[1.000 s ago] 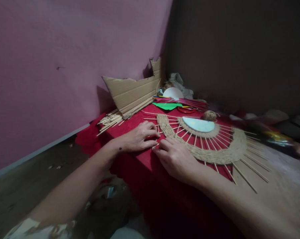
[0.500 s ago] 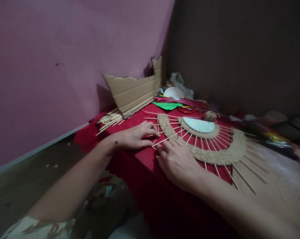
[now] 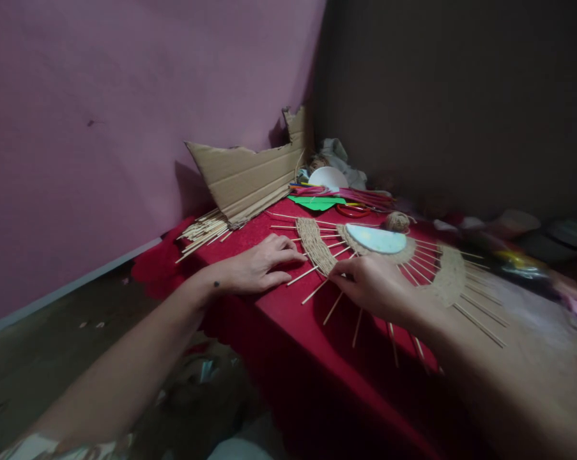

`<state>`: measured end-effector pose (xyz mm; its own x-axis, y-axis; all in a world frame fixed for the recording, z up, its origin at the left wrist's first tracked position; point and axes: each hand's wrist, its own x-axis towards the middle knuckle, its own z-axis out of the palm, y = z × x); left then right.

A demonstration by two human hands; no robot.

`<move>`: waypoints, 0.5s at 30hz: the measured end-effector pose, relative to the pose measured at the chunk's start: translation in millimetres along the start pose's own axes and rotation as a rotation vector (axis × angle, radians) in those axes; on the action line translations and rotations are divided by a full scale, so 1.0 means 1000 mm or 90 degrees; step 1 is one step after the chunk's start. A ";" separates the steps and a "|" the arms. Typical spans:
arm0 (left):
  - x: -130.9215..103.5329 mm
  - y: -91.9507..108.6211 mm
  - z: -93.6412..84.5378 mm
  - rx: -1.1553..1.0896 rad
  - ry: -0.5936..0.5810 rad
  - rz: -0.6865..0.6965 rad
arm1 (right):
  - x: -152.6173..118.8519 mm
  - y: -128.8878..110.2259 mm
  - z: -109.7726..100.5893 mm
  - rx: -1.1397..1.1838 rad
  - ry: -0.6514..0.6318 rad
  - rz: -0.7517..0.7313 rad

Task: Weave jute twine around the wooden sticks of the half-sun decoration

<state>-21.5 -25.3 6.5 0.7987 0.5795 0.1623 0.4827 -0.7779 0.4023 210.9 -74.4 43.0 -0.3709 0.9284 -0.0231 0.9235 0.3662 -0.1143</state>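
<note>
A half-round piece of thin sticks spreads in rays around a pale blue half disc (image 3: 377, 239), with an inner band of twine and a wider outer woven band (image 3: 314, 244). My left hand (image 3: 264, 263) rests on the red cloth at the left stick ends, fingers apart, holding nothing. Over the lower part of the outer band is my right hand (image 3: 372, 281), its thumb and fingertips pinched together at the band's edge. What they pinch is too small to make out. Behind the half disc sits a ball of twine (image 3: 397, 222).
Torn cardboard (image 3: 250, 176) leans on the wall above a bundle of sticks (image 3: 204, 230). Beyond the woven piece lie a green sheet (image 3: 319, 203), red-handled scissors (image 3: 353, 211), pink strands and a white disc (image 3: 327, 179). The red cloth's (image 3: 288, 326) edge drops nearest me.
My right hand has lifted and moved right along the outer band, from spread over the sticks to a pinch. The view has shifted slightly. My left hand stays at the left sticks.
</note>
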 end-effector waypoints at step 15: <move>0.001 -0.006 0.004 -0.009 0.048 -0.013 | -0.008 0.017 -0.011 -0.016 -0.061 -0.116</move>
<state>-22.0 -21.4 0.3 0.7589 0.6125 0.2211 0.4933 -0.7623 0.4190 230.5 -75.0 52.4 -0.5390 0.8365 -0.0991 0.8417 0.5304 -0.1009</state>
